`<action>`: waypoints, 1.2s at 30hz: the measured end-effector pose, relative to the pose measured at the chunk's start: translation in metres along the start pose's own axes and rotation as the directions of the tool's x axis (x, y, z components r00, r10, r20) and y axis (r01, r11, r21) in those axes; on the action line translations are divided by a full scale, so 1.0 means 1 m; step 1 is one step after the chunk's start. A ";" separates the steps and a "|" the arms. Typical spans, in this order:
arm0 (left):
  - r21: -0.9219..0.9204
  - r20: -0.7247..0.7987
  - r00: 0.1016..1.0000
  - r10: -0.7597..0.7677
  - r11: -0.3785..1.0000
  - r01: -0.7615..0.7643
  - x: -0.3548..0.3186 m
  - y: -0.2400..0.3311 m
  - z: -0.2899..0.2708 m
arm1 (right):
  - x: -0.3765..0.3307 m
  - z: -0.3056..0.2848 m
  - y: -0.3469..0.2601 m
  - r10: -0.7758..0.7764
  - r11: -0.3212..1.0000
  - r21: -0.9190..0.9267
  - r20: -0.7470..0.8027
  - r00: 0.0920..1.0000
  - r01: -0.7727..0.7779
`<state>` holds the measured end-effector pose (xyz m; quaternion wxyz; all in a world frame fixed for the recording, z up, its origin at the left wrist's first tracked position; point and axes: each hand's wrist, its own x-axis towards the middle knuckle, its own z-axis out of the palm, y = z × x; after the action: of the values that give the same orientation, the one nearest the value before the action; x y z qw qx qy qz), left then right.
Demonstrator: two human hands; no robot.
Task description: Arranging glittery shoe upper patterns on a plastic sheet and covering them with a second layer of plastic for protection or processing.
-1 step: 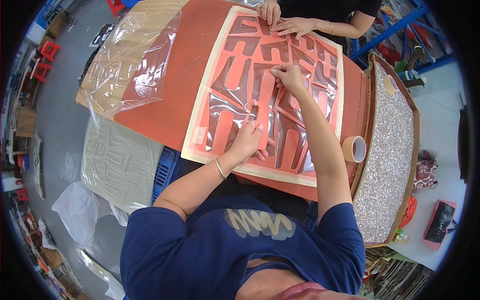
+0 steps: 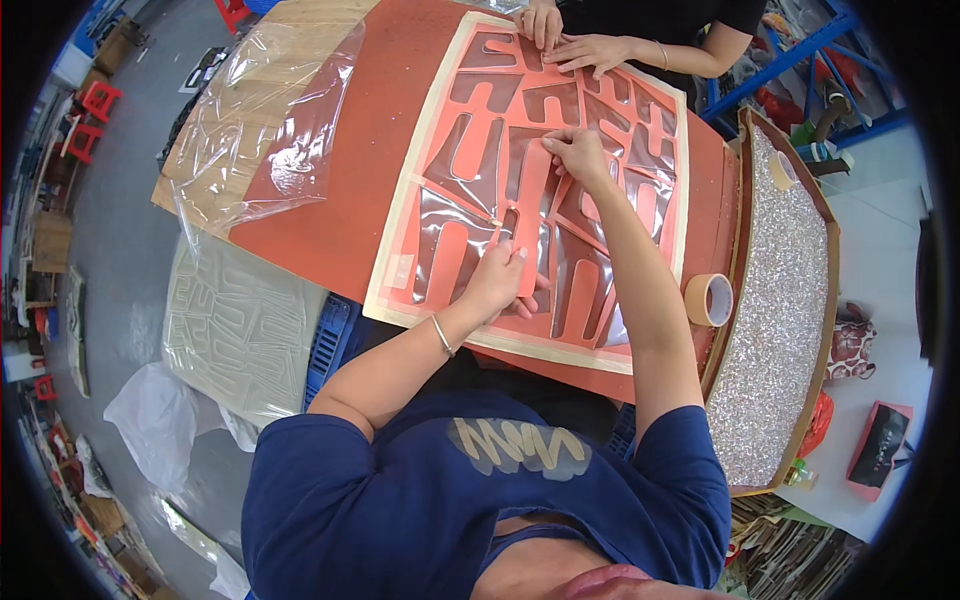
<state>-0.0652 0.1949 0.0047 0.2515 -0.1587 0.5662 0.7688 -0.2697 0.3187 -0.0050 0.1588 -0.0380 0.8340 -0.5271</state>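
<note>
A long coral strip with rounded ends lies between my hands, over a coral cut-out sheet edged with cream tape. Dark, glossy clear film shows through the sheet's openings. At the strip's near end, my left hand is closed on it, some fingers hidden beneath. My right hand pinches the far end between thumb and fingers. Other coral strips, such as one left of my left hand, lie within the openings. Across the table, a co-worker's two hands touch the sheet's far edge.
Crumpled clear film drapes over the reddish table at left. A tape roll stands at right, beside a shallow tray of silvery glitter material. A pale patterned sheet lies low at left, beside a blue crate.
</note>
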 end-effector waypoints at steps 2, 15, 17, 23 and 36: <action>-0.041 -0.012 0.999 -0.050 0.998 0.049 0.005 -0.001 -0.002 | 0.007 0.004 0.006 -0.012 0.990 -0.140 -0.034 0.999 0.007; 0.028 -0.016 0.998 -0.062 0.998 0.063 0.010 -0.001 -0.001 | 0.010 0.012 0.021 -0.170 0.953 -0.274 -0.117 0.979 0.133; 0.032 -0.014 0.997 -0.071 0.997 0.071 0.010 0.002 0.000 | 0.009 0.015 0.024 -0.288 0.905 -0.363 -0.134 0.948 0.223; -0.016 -0.009 0.996 -0.093 0.996 0.093 0.011 0.001 0.001 | -0.004 0.026 0.016 -0.427 0.755 -0.603 -0.156 0.891 0.257; 0.130 -0.033 0.999 0.014 0.991 -0.010 -0.002 -0.013 0.004 | -0.096 -0.002 0.007 -0.464 0.213 -0.617 0.619 0.634 0.758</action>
<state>-0.0557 0.2017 -0.0031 0.2470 -0.1514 0.6200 0.7291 -0.1789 0.3460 0.0112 0.0187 -0.5194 0.8524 -0.0573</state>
